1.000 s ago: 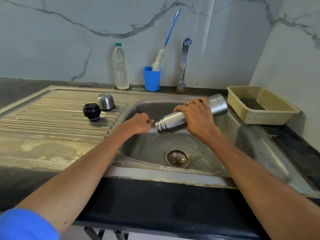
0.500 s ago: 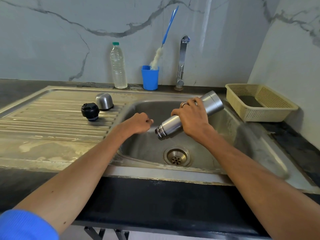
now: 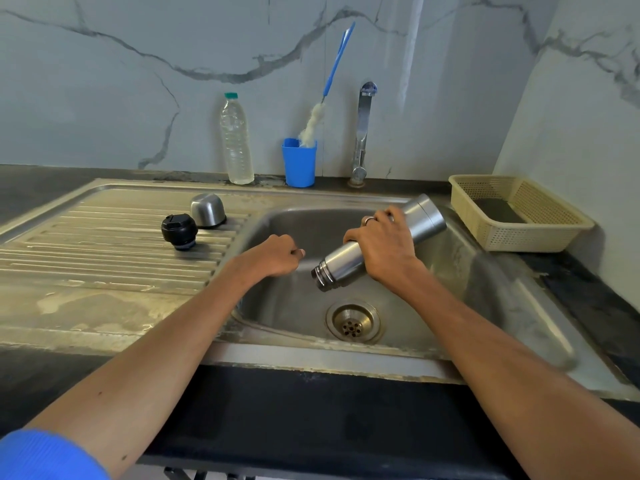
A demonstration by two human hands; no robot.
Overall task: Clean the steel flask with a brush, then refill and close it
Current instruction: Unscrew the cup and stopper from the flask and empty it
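Steel flask [image 3: 349,263], gripped by the right hand [image 3: 382,249], now tips steeper, mouth toward seven o'clock, draining; left hand [image 3: 277,254] curled, holding nothing.

A dark stone counter [image 3: 242,410] holds a steel sink [image 3: 512,306]; a black stopper [image 3: 179,230] and steel cap [image 3: 207,210] sit on its drainboard. Along the back edge stand a water bottle [image 3: 236,142] and a blue cup [image 3: 299,162], with a cream basket [image 3: 519,213] at the right edge.
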